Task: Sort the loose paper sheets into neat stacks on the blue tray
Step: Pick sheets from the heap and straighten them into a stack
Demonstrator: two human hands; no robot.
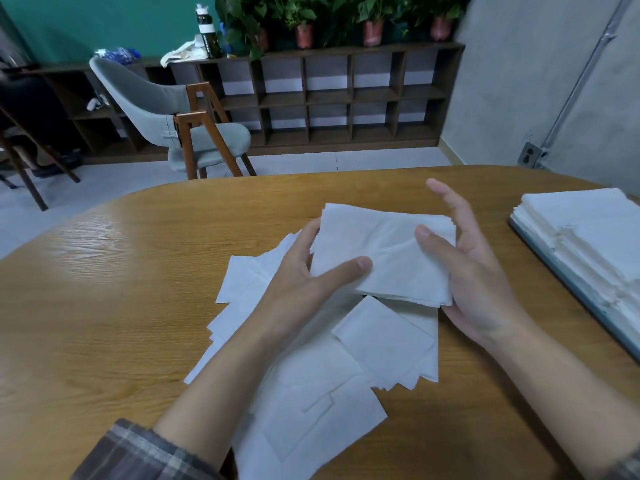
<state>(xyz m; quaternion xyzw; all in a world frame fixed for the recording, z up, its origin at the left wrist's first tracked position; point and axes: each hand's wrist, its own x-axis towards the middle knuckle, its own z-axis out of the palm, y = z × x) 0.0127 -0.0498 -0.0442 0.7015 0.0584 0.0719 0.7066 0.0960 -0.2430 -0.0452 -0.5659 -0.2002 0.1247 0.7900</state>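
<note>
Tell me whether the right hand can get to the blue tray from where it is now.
Probably yes. The right hand shares the bundle of sheets with the left hand, and only bare table lies between it and the blue tray, already stacked with paper.

1. There is a single view, from a camera worn on the person's head, so no second view shares any part of the scene.
2. It faces forward and down, looking from the near edge of the wooden table (104, 306) toward its far edge.
3. It sits close. The left hand (301, 271) and right hand (474, 268) fill the middle, with the forearms entering from the bottom corners.
4. The wide lens bows the table's far edge and takes in the chair (156, 105) and shelf (329, 95) beyond.
5. At the right the blue tray (568, 280) seems cut off by the frame edge.
</note>
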